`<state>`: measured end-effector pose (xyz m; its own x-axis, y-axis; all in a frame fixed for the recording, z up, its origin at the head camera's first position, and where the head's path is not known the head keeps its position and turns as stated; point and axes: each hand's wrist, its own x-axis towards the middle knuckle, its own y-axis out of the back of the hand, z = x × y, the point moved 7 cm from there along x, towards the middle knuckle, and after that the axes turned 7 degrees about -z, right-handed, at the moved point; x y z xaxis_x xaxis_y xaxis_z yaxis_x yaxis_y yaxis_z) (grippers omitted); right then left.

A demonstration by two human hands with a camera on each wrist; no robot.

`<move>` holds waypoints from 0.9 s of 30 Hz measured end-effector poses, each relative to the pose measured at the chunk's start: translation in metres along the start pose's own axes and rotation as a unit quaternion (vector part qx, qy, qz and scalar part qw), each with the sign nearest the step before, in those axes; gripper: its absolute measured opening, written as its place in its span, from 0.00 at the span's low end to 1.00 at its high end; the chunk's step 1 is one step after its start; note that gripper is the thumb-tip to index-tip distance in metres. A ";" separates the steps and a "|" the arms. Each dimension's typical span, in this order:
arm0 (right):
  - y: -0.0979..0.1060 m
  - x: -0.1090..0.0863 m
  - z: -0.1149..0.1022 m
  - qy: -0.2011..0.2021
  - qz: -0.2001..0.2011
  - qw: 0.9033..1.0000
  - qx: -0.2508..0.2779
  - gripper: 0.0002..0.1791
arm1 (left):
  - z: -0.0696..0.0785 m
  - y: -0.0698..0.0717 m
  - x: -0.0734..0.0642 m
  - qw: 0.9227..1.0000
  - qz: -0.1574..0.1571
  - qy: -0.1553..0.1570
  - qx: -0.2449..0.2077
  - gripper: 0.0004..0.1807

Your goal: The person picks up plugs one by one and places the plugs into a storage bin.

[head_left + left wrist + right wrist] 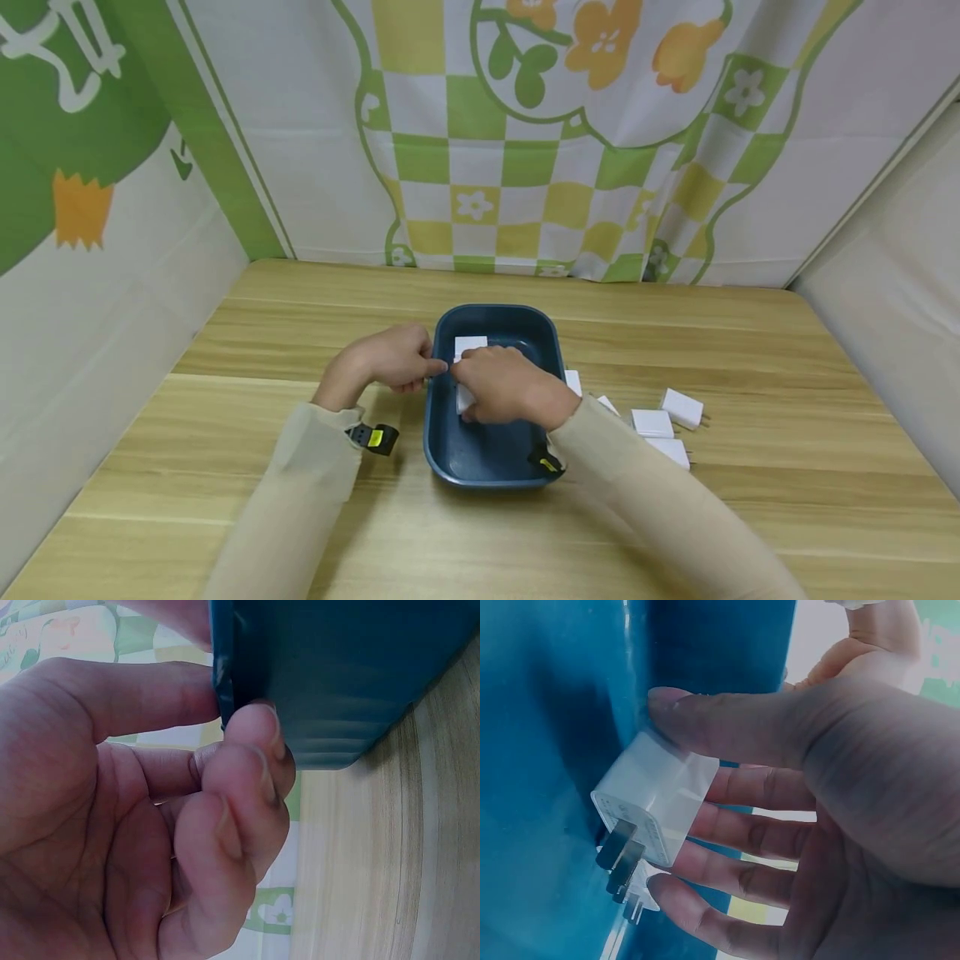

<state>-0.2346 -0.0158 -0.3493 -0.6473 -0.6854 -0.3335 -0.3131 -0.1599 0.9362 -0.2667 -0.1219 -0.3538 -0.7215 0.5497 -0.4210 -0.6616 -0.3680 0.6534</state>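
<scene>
A person's right hand (498, 383) holds a white charger (667, 784) inside a dark blue bin (487, 482), the thumb laid along one side of the block and the fingers bent against another. The left hand (393, 358) pinches the bin's left rim, thumb at the edge and the other fingers curled against the outer wall.

The charger is a compact, boxy plug with rounded edges and a smooth, lightly glossy shell. Two flat metal prongs stand out side by side from one end, and the small print on that face is too faint to read. A second charger (471, 343) lies in the bin, toward its far left part, white like the first.

Beyond the bin's right side, more white chargers (682, 408) lie loosely grouped, some almost touching, several with prongs pointing away from the bin; the sleeve partly hides the nearest. The bin itself is oblong with rounded corners. Beige sleeves (300, 475) and black-and-yellow wrist straps (381, 439) frame it at the near side. Under it spreads a wood-grain desk (225, 450); behind it hangs a green, yellow and white checked curtain (480, 167) printed with orange flowers.
</scene>
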 end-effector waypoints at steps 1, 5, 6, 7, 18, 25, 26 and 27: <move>-0.001 0.001 0.000 -0.001 -0.003 1.000 -0.001 0.20 | 0.000 0.000 0.000 1.000 0.000 -0.001 0.000 0.21; -0.005 0.004 0.001 -0.003 -0.009 1.000 0.002 0.19 | 0.001 0.000 0.000 1.000 0.001 0.000 -0.001 0.22; -0.006 0.004 0.001 -0.003 -0.010 1.000 0.002 0.19 | 0.001 0.000 0.000 1.000 0.001 0.001 -0.001 0.22; -0.007 0.005 0.001 -0.003 -0.012 1.000 0.002 0.19 | 0.001 0.000 -0.001 1.000 0.000 0.001 -0.002 0.22; -0.015 0.008 0.000 -0.013 -0.025 1.000 -0.007 0.16 | 0.001 0.000 0.000 1.000 -0.004 0.004 -0.001 0.23; -0.016 0.009 -0.001 -0.012 -0.022 1.000 -0.012 0.18 | 0.000 0.000 -0.001 1.000 -0.005 0.004 0.001 0.23; -0.015 0.009 -0.002 -0.012 -0.021 1.000 -0.012 0.18 | 0.000 0.000 -0.001 1.000 -0.005 0.004 0.000 0.23; -0.015 0.009 -0.002 -0.011 -0.021 1.000 -0.014 0.18 | 0.000 0.000 -0.001 1.000 -0.005 0.005 0.000 0.23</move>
<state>-0.2342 -0.0205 -0.3664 -0.6501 -0.6615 -0.3739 -0.3211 -0.2068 0.9242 -0.2659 -0.1223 -0.3539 -0.7174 0.5450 -0.4339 -0.6685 -0.3635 0.6489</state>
